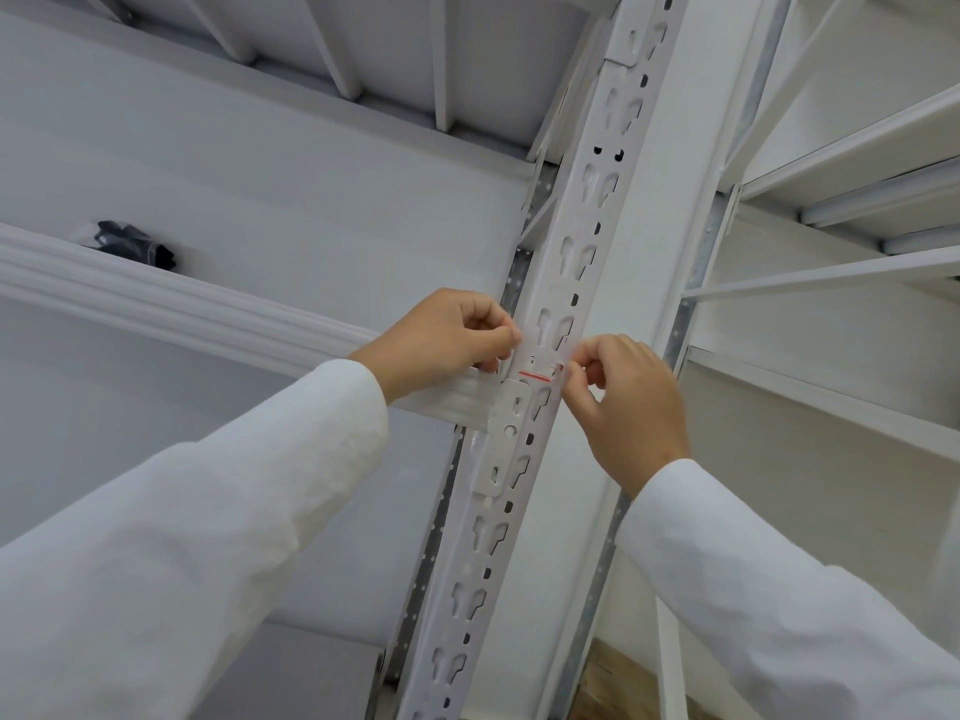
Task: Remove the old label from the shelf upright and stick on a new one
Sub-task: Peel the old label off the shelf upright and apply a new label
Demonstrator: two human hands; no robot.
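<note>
- Head view: left hand [447, 337] and right hand [623, 402] each pinch one end of the label [537, 368], stretched across the shelf upright [566, 262].
- Judged best: keep it level above the red line [535, 377], then press from the middle outward.
</note>
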